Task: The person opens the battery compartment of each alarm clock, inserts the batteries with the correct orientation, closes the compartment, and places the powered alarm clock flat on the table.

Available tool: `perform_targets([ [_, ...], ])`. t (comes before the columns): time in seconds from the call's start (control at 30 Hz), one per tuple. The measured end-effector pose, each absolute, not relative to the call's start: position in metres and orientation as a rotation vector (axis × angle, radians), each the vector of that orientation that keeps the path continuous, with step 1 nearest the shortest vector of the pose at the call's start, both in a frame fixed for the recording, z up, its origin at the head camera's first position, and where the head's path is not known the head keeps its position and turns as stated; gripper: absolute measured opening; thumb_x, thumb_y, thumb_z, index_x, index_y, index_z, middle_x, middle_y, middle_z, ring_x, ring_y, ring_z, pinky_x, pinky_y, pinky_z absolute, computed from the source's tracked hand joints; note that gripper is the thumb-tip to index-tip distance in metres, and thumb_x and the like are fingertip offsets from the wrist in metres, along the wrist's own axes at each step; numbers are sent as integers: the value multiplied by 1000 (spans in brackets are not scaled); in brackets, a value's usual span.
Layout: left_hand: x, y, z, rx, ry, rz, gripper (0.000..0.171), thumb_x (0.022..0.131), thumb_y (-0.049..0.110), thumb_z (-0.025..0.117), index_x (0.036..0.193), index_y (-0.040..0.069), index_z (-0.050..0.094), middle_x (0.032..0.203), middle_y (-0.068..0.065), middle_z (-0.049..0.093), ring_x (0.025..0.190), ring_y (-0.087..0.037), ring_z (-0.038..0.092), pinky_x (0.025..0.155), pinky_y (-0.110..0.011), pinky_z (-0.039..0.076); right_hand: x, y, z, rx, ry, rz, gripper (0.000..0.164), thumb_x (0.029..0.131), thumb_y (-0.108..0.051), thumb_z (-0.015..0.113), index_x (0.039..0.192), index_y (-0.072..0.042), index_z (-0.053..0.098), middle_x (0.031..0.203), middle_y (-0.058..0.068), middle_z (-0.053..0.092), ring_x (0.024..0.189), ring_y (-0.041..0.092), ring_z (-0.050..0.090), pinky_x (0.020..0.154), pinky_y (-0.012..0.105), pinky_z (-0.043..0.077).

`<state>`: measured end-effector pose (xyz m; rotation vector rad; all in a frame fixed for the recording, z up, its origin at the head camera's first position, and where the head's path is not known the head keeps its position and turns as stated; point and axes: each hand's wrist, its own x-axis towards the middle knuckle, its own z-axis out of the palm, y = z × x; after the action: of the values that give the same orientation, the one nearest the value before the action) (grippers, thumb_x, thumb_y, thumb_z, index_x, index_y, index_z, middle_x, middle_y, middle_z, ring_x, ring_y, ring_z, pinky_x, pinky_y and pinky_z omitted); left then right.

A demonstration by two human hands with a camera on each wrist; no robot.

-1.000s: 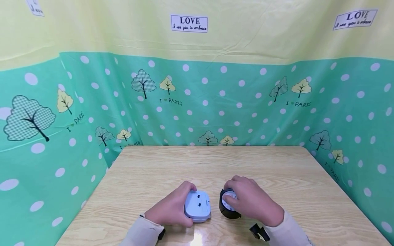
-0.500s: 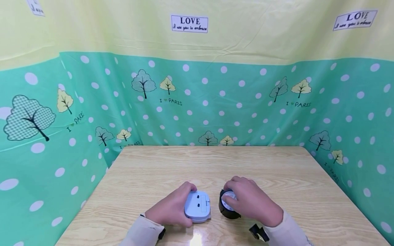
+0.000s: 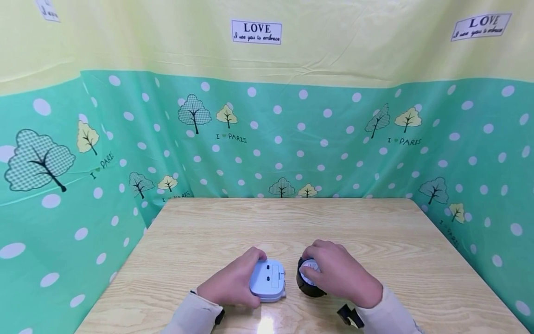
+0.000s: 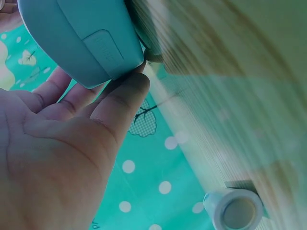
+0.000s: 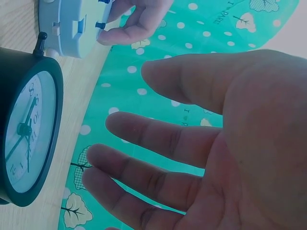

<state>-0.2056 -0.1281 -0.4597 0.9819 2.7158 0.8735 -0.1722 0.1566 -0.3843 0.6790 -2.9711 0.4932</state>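
Blue box (image 3: 263,287) lies on the near part of the tabletop (image 3: 200,227), knobs (image 3: 268,279) and cover panel up; can't tell if it's flush with the wood or slightly raised. Left hand (image 3: 233,280) pinches its edges, thumb near side, fingers far side. Black clock (image 3: 310,288) sits just to the box's right, small gap, face up and a bit tilted. Right hand (image 3: 340,273) is over it, fingers spread and fairly straight, thumb above the face; contact unclear, wrist view suggests a gap.

Risks: box could slip if the edge pinch loosens, since the casing looks smooth. Clock could roll or tip if nudged off-centre; round body. Box and clock could knock if either hand drifts inward.

Around: black bracket (image 3: 350,316) by the right sleeve (image 3: 390,313), may snag. Pale round thing (image 4: 240,213) in left wrist view, unidentified. Curtain (image 3: 292,116) behind, well apart. Right hand covers part of the clock.
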Motion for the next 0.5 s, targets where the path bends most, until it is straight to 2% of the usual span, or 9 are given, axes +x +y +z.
perform_targets([
  [0.5, -206, -128, -460, 972, 2714, 862, 97, 55, 18, 88, 141, 15, 43, 131, 7, 52, 109, -6, 54, 97, -26, 48, -173, 156, -389, 716, -2937, 463, 22, 94, -32, 69, 104, -14, 78, 102, -2, 70, 98, 16, 64, 87, 47, 52],
])
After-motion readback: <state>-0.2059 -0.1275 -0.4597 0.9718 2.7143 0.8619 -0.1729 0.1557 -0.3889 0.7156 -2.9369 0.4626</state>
